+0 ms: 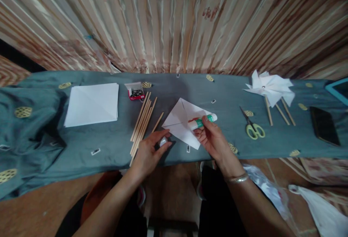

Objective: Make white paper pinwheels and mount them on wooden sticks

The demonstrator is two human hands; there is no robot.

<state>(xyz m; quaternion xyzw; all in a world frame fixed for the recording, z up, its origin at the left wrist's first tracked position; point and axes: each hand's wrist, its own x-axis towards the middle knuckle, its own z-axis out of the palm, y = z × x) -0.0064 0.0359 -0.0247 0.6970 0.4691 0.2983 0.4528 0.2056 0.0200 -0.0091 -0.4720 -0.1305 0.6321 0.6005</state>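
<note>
Glue (199, 123) was held over paper (176, 116)
Right hand (214, 141) closed round the glue; left hand (149, 152), half curled, pinched a cap (163, 141)

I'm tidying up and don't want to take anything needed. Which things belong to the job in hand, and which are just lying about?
Likely belong: glue stick, white cap, creased paper, paper stack, wooden sticks, red box, scissors, white pinwheels.

Probably just lying about: phone, blue-edged object, clear plastic on the floor.
</note>
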